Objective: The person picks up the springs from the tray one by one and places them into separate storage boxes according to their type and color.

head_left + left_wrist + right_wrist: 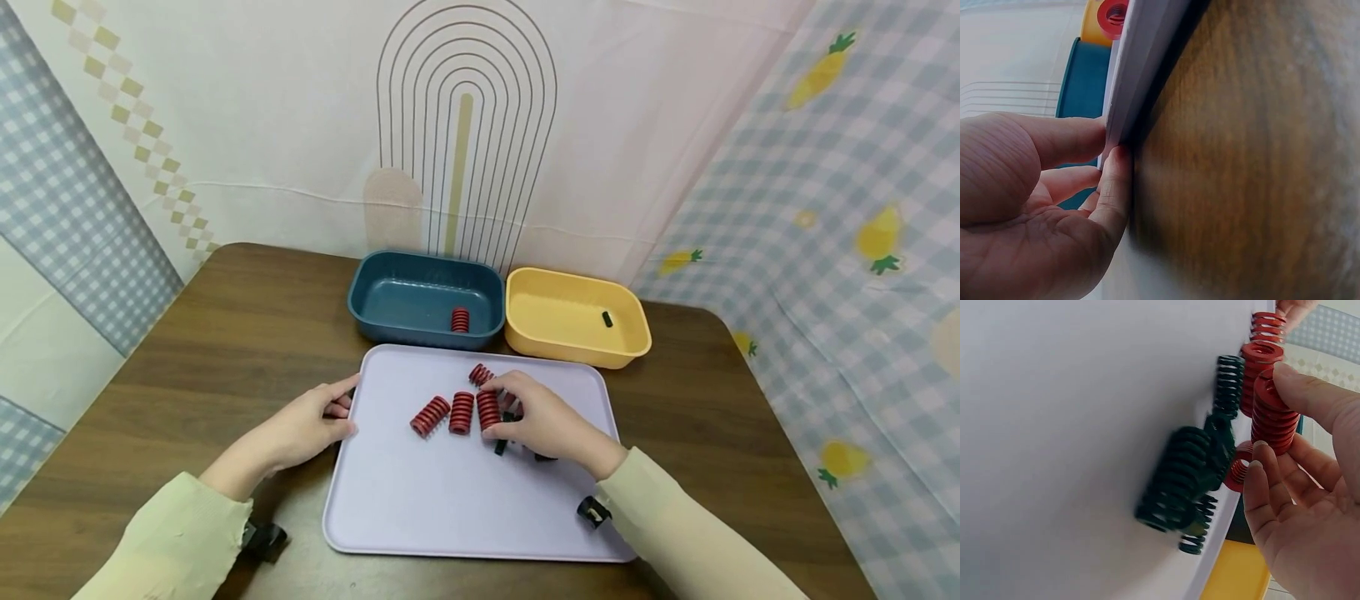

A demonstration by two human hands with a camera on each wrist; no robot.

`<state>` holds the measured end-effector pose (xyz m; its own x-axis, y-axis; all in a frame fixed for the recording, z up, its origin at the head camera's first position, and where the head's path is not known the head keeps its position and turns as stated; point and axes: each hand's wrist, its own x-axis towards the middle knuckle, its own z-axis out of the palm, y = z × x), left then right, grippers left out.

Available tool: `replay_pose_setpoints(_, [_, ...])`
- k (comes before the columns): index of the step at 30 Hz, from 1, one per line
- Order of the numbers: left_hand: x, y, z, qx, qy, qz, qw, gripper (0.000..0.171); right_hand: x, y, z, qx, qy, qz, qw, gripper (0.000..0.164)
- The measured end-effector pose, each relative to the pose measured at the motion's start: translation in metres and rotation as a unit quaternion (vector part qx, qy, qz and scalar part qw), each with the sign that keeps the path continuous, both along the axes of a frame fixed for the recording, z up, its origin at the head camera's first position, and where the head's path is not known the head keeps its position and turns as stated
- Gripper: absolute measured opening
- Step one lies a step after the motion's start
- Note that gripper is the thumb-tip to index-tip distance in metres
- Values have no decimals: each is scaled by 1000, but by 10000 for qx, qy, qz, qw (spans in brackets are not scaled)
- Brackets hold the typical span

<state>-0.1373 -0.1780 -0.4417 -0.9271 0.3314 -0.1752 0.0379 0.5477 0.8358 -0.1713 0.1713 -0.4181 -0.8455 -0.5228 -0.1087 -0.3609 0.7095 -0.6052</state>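
Observation:
In the head view a lavender tray (420,508) lies on the wooden table. My left hand (303,425) pinches the tray's left rim, thumb on one side and fingers on the other. Over the tray, my right hand (553,423) holds a red coil spring (1274,422) between thumb and fingers. Left of it lie two more red springs, one upright in view (461,413) and one slanted (430,416). Another red spring (480,374) is near the far rim. Several dark green springs (1175,475) are clustered beside the right hand, partly hidden by it in the head view.
Behind the tray stand a blue bin (427,337) with a red spring (460,320) inside and a yellow bin (570,354) with a small dark green spring (607,319). A patterned cloth (300,125) hangs behind the table.

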Motion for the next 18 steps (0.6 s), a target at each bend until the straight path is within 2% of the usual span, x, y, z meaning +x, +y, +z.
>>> replay_pose_setpoints(11, [1, 0, 1, -4, 64, -7, 10000, 68, -7, -1, 13, -419, 186, -346, 9984, 54])
replay_pose_setpoints(18, [1, 1, 2, -4, 36, -1, 10000, 68, -20, -9, 25, -876, 453, -603, 9933, 52])
